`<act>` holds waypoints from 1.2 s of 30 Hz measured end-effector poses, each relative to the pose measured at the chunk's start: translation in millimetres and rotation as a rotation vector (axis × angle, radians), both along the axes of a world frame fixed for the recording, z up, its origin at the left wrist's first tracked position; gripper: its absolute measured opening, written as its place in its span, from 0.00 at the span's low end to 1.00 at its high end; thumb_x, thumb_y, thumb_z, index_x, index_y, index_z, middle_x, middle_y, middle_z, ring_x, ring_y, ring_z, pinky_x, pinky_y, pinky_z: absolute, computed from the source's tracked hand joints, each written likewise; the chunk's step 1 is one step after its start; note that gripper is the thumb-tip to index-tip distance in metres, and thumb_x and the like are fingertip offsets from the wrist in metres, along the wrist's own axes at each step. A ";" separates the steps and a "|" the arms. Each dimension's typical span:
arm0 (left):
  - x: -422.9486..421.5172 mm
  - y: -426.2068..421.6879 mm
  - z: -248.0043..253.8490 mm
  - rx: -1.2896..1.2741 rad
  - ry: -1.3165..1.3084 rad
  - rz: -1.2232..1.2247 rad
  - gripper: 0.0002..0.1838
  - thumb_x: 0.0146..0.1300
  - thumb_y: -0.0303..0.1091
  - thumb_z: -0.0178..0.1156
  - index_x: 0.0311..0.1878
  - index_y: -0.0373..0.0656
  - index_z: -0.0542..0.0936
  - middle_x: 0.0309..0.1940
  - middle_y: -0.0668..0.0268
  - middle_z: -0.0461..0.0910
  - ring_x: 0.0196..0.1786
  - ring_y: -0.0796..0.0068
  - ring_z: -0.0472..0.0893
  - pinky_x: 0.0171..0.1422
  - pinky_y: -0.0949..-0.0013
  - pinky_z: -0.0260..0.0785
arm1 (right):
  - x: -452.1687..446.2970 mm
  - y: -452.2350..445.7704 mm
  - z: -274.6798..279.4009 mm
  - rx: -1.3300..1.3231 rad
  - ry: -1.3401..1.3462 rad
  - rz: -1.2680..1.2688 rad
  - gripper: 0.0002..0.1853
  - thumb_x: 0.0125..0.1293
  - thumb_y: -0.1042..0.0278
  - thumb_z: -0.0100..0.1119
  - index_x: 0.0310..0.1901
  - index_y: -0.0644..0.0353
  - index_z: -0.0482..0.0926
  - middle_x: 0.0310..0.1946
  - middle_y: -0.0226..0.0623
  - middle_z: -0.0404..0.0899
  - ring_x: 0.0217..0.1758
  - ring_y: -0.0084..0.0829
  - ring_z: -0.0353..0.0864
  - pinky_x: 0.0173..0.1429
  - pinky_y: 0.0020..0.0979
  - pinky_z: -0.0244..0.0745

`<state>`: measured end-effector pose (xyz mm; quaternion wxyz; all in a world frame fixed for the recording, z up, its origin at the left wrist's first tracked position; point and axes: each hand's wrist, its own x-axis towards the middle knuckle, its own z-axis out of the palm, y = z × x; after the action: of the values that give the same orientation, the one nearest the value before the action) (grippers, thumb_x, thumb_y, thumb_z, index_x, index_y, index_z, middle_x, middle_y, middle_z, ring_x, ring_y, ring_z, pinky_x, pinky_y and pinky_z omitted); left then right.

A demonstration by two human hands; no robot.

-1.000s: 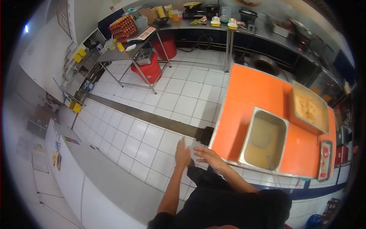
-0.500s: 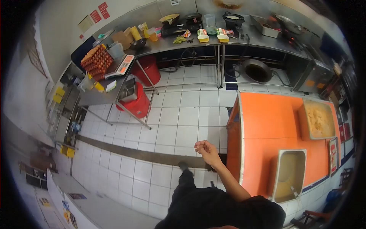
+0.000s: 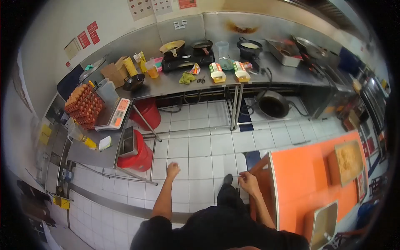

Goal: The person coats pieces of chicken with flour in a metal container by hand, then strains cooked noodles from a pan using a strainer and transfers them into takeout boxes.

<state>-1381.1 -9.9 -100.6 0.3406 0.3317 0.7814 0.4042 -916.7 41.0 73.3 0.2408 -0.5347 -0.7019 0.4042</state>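
Note:
My left hand (image 3: 173, 170) is held out over the white floor tiles, its fingers curled in with no object visible in them. Loosely bent, the fingers of my right hand (image 3: 248, 182) hold nothing that I can see. That hand is beside the near left corner of the orange table (image 3: 291, 175), and I cannot tell whether it touches it. Beyond my left hand, a red bucket (image 3: 143, 154) stands under the small steel table (image 3: 89, 152). A dark shoe (image 3: 228, 179) shows on the floor between my hands.
A long steel counter (image 3: 166, 85) along the wall carries a black stove (image 3: 183, 61), pans and two yellow-white cartons. Stacked egg trays (image 3: 84, 106) and a scale (image 3: 118, 114) sit on the small table. Metal trays, one holding orange-yellow food (image 3: 349, 162), occupy the orange table.
My left hand has come into view. The counter now appears nearer and the orange table lower in view. My right hand appears farther right and lower, and a shoe is farther forward.

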 end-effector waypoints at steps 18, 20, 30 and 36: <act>136.9 489.8 133.0 0.052 -0.688 -0.157 0.13 0.69 0.37 0.53 0.52 0.41 0.73 0.41 0.59 0.81 0.40 0.64 0.85 0.44 0.64 0.78 | -22.2 480.5 45.1 0.198 -0.076 -0.084 0.14 0.65 0.66 0.58 0.47 0.67 0.78 0.39 0.49 0.84 0.39 0.41 0.86 0.41 0.34 0.80; 131.4 560.1 129.5 0.171 -0.786 -0.176 0.15 0.69 0.36 0.54 0.54 0.40 0.72 0.41 0.57 0.81 0.42 0.63 0.84 0.45 0.64 0.78 | -35.4 525.9 44.3 0.222 -0.081 -0.082 0.14 0.65 0.66 0.58 0.48 0.67 0.78 0.38 0.48 0.84 0.39 0.40 0.86 0.41 0.34 0.80; 121.2 829.4 176.0 0.212 -0.769 -0.100 0.26 0.66 0.30 0.54 0.63 0.36 0.56 0.43 0.51 0.74 0.35 0.64 0.84 0.34 0.68 0.79 | -64.8 736.0 65.2 0.294 -0.106 -0.214 0.10 0.64 0.69 0.59 0.44 0.63 0.80 0.34 0.46 0.84 0.34 0.38 0.84 0.38 0.32 0.76; 105.9 881.1 180.8 0.085 -0.448 -0.118 0.25 0.65 0.31 0.54 0.60 0.30 0.57 0.35 0.51 0.77 0.26 0.65 0.83 0.25 0.67 0.77 | -120.4 884.8 97.2 0.405 -0.076 -0.102 0.11 0.61 0.70 0.60 0.44 0.63 0.81 0.36 0.49 0.83 0.38 0.42 0.84 0.42 0.36 0.77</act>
<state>-1275.1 871.2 80.2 0.5142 0.2928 0.6478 0.4799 -1037.1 925.8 170.5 0.3367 -0.5251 -0.7495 0.2216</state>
